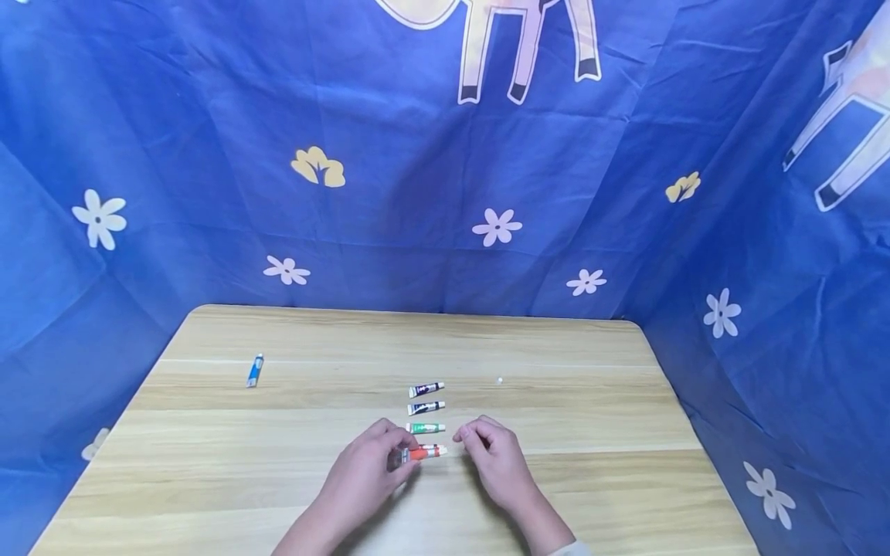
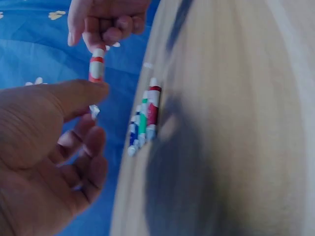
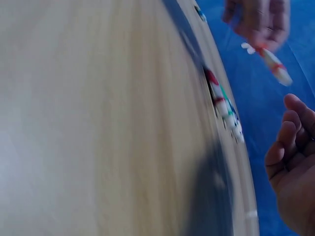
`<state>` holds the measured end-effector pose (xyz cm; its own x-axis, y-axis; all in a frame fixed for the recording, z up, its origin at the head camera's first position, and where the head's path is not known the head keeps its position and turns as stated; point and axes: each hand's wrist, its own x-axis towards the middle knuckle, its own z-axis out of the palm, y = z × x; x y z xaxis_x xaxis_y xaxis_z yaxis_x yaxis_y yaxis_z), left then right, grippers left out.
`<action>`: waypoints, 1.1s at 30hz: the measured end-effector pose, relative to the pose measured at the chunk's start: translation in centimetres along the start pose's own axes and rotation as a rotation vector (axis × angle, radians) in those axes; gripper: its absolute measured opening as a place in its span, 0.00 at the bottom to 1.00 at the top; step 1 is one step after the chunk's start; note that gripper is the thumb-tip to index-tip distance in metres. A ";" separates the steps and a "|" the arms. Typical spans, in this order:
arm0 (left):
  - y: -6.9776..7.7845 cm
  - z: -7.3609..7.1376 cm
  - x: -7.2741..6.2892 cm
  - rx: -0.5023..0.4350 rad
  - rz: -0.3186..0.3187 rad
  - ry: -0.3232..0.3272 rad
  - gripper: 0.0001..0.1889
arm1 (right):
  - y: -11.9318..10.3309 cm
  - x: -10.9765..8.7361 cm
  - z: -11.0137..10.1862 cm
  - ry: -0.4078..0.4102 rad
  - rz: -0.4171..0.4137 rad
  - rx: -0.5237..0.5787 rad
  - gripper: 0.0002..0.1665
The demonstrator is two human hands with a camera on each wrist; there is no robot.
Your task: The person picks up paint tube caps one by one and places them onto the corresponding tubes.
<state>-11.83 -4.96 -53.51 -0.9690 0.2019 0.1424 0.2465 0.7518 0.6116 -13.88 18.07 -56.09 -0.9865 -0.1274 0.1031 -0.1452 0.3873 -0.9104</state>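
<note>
In the head view my left hand (image 1: 365, 467) pinches an orange-red paint tube (image 1: 426, 454) between thumb and fingers, its pale cap end pointing right. The left wrist view shows this tube (image 2: 96, 71) raised above the table. My right hand (image 1: 502, 467) is just right of the cap, fingers loosely curled with nothing seen in them in the right wrist view. Below the held tube lies a red tube (image 2: 153, 105), mostly covered in the head view. Beyond it a green tube (image 1: 426, 428) and two dark tubes, one dark blue (image 1: 426, 408) and one purplish (image 1: 426, 390), form a row.
A blue paint tube (image 1: 255, 371) lies alone at the far left of the wooden table (image 1: 556, 494). A small white piece (image 1: 500, 380) sits right of the row. Blue patterned cloth (image 1: 389, 232) hangs behind the table and along its sides.
</note>
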 end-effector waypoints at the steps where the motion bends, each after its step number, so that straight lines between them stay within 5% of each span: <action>1: -0.2 0.1 0.0 -0.001 -0.012 -0.014 0.12 | 0.1 0.1 -0.3 0.009 0.005 0.005 0.12; 11: -1.9 1.6 -0.4 0.042 0.052 -0.094 0.11 | 1.2 1.8 -2.9 0.075 0.064 0.033 0.09; 21: -2.3 2.5 -0.3 0.083 0.075 -0.088 0.12 | 3.1 4.9 -6.5 0.177 0.004 0.001 0.06; 33: -2.9 1.2 -0.6 0.040 -0.089 -0.102 0.22 | 6.4 7.9 -7.1 0.209 0.146 0.020 0.09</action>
<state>-11.99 -6.52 -56.31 -0.9809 0.1945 0.0077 0.1619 0.7937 0.5864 -23.17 26.01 -58.25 -0.9915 0.1205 0.0488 -0.0009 0.3694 -0.9293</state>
